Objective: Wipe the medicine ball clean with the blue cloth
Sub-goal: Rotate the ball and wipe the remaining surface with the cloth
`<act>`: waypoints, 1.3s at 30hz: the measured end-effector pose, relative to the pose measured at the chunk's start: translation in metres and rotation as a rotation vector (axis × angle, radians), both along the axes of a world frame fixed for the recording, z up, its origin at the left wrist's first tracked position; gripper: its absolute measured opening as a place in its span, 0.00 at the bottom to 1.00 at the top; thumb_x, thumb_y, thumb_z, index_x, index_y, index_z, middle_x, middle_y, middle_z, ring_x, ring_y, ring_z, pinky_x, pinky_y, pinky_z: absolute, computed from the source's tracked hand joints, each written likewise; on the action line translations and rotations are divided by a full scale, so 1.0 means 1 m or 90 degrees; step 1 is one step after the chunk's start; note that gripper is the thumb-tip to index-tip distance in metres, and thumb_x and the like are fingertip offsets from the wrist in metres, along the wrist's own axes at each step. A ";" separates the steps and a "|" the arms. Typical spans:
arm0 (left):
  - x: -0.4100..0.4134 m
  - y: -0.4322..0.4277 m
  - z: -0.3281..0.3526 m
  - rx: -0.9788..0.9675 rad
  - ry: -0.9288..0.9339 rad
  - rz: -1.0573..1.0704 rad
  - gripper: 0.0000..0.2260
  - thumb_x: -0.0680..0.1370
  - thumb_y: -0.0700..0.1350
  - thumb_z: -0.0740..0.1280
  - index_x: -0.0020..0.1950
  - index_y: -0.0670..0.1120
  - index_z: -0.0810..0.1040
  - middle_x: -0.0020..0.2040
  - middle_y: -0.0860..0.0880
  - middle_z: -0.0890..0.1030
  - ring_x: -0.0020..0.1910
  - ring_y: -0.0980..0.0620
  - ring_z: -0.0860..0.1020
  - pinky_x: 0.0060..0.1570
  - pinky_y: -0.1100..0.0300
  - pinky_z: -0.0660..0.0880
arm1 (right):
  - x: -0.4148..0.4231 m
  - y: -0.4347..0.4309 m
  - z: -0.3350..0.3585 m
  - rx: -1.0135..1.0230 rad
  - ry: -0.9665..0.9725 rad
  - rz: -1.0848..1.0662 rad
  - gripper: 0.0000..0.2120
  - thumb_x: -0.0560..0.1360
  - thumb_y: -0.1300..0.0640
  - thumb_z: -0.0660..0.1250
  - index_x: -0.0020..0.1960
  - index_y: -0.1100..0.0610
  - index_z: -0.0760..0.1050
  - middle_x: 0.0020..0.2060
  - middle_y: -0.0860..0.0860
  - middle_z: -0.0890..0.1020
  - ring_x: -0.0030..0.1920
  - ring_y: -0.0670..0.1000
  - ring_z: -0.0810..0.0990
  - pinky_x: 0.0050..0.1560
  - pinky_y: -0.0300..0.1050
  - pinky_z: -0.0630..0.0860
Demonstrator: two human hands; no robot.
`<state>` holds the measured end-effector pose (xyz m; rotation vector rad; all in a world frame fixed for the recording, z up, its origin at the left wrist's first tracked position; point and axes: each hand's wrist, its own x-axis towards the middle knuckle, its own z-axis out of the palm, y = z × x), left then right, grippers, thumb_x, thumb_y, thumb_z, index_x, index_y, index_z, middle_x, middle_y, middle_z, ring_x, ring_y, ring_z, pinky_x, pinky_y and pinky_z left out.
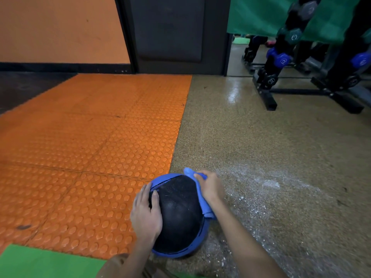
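A black and blue medicine ball sits low in the middle of the view, at the seam between the orange mat and the speckled floor. My left hand lies against its left side, fingers spread over the black panel. My right hand grips the blue cloth and holds it against the ball's upper right side. The cloth hangs down along the ball's right edge.
An orange studded mat covers the floor to the left, with a green mat at the near left corner. The speckled floor carries white dusty marks. A dumbbell rack stands at the far right.
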<state>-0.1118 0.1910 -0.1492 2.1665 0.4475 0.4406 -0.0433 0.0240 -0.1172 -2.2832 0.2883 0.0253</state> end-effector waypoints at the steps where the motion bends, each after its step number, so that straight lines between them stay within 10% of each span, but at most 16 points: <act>1: 0.001 -0.004 0.002 0.019 0.008 -0.001 0.28 0.74 0.60 0.51 0.68 0.50 0.73 0.70 0.49 0.72 0.71 0.48 0.66 0.70 0.51 0.59 | 0.003 -0.007 -0.003 0.006 0.029 -0.014 0.10 0.75 0.48 0.64 0.54 0.49 0.79 0.52 0.51 0.83 0.51 0.54 0.80 0.50 0.45 0.75; 10: 0.004 -0.016 0.006 0.125 0.014 -0.083 0.33 0.72 0.64 0.45 0.68 0.51 0.73 0.69 0.52 0.72 0.71 0.49 0.65 0.70 0.51 0.60 | -0.038 0.016 0.018 -0.088 -0.190 0.137 0.11 0.76 0.47 0.62 0.56 0.46 0.78 0.52 0.50 0.80 0.50 0.54 0.78 0.49 0.47 0.72; 16: 0.002 0.003 0.010 0.049 -0.034 -0.191 0.28 0.73 0.63 0.52 0.65 0.51 0.75 0.66 0.54 0.73 0.70 0.51 0.67 0.70 0.58 0.58 | -0.046 -0.056 -0.058 -0.016 0.129 -0.093 0.10 0.76 0.51 0.65 0.56 0.47 0.79 0.55 0.51 0.81 0.52 0.54 0.80 0.47 0.42 0.73; 21: 0.028 0.056 -0.002 0.210 0.096 -0.253 0.26 0.77 0.67 0.46 0.70 0.59 0.67 0.72 0.51 0.68 0.73 0.47 0.61 0.72 0.47 0.54 | -0.062 -0.079 -0.055 0.182 0.086 -0.190 0.08 0.75 0.54 0.66 0.50 0.56 0.81 0.48 0.52 0.83 0.45 0.53 0.79 0.41 0.40 0.66; 25: 0.041 0.056 0.018 0.183 0.113 -0.151 0.18 0.82 0.48 0.58 0.70 0.44 0.70 0.69 0.41 0.71 0.70 0.41 0.65 0.69 0.51 0.56 | -0.056 -0.085 -0.043 0.206 0.064 -0.162 0.06 0.75 0.54 0.66 0.48 0.55 0.80 0.42 0.49 0.80 0.42 0.49 0.76 0.40 0.40 0.65; 39: 0.039 -0.001 0.025 0.267 0.072 -0.126 0.31 0.73 0.65 0.47 0.67 0.52 0.74 0.68 0.50 0.73 0.70 0.46 0.67 0.67 0.49 0.62 | -0.039 -0.032 -0.019 0.240 -0.022 -0.108 0.07 0.75 0.55 0.67 0.51 0.54 0.80 0.48 0.50 0.82 0.49 0.52 0.79 0.46 0.41 0.71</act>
